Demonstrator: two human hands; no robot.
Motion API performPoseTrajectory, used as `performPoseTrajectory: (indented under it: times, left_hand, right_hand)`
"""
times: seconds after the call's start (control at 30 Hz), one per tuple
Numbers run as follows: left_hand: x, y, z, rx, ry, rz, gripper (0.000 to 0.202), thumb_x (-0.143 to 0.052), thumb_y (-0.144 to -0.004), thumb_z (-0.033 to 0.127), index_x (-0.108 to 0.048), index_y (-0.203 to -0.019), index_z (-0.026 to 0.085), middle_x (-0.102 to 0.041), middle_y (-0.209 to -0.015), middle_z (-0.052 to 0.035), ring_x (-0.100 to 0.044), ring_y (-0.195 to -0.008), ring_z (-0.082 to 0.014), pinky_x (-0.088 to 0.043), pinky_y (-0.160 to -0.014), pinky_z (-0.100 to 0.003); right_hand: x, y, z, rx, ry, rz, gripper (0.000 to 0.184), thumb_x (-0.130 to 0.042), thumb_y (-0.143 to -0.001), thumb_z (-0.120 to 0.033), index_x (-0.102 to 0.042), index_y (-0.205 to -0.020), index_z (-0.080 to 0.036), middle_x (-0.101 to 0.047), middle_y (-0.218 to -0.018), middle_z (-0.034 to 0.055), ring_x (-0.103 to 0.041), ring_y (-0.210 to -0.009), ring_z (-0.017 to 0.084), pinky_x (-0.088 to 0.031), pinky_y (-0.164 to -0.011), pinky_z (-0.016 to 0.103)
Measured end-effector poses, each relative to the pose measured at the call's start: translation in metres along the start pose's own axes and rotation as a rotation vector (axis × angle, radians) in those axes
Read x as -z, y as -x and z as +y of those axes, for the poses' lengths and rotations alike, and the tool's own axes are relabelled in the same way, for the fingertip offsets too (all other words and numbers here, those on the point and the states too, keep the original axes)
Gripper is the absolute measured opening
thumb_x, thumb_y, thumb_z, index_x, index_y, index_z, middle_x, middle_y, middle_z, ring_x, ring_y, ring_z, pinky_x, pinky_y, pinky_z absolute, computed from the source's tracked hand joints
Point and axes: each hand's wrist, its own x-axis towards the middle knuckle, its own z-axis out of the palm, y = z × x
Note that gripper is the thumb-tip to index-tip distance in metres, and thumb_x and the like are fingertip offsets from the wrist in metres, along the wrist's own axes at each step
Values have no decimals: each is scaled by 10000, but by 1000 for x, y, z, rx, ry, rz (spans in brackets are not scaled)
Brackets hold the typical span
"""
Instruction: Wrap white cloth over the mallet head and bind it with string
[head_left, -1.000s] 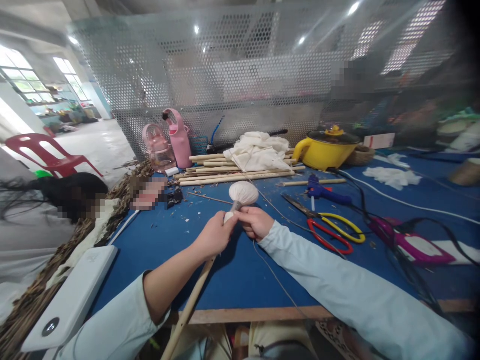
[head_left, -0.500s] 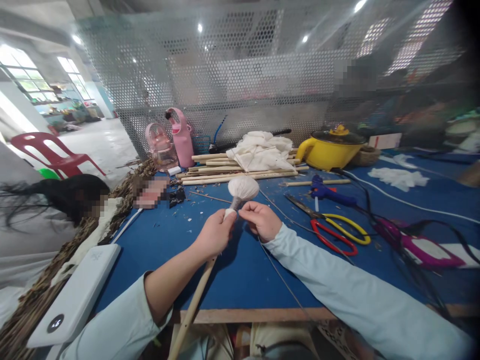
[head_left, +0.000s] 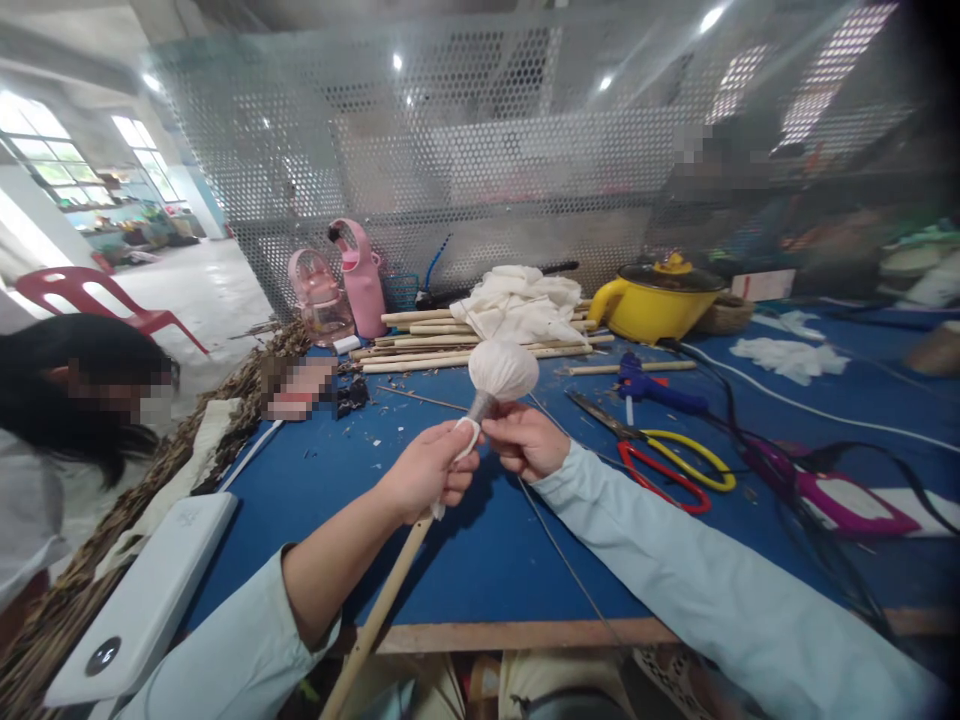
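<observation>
My left hand (head_left: 429, 472) is closed around a wooden stick (head_left: 381, 612) just below its top, with white cloth showing between the fingers. At the stick's upper end sits a round ball of gathered white cloth (head_left: 504, 370), its neck (head_left: 482, 405) wound with grey cord. Close beside that neck, my right hand (head_left: 531, 442) pinches with thumb and forefinger. A grey cord (head_left: 561, 555) trails from under this hand towards the table's front edge. The exact spot where the fingertips grip the cord is hidden.
Open scissors (head_left: 660, 455) and a blue glue gun (head_left: 660, 388) lie to the right, near a purple device (head_left: 847, 500) with cables. Wooden sticks (head_left: 420, 362), white cloth (head_left: 517, 305) and a yellow pot (head_left: 652, 305) stand behind. A white power bank (head_left: 157, 590) lies left. Another person bends at far left.
The cloth ball has shifted slightly right and up, tilting further right. My left fingers have shifted around the stick, and more white cloth shows there. The person at left has moved.
</observation>
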Motion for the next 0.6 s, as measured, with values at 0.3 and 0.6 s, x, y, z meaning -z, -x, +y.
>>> performPoseTrajectory:
  times: [0.3, 0.6]
  left_hand:
    - [14, -15, -13, 189, -92, -2, 386, -358, -834, 560, -446, -858, 185, -414, -569, 56, -331, -361, -48, -263, -342, -159]
    - [6, -9, -13, -401, -717, 462, 431, -463, -837, 411, -474, -1171, 138, -557, -1157, -130, -546, -991, -191, -403, -872, -303]
  right_hand:
    - [14, -7, 15, -147, 14, -44, 428, -743, -597, -403, -509, -847, -146, -423, -449, -92, -122, -312, -3, -40, -291, 146]
    - [5, -10, 21, -206, 109, -16, 501, -780, -497, -424, -382, -702, -199, -215, -362, -150, -79, -317, 8, -53, -285, 140]
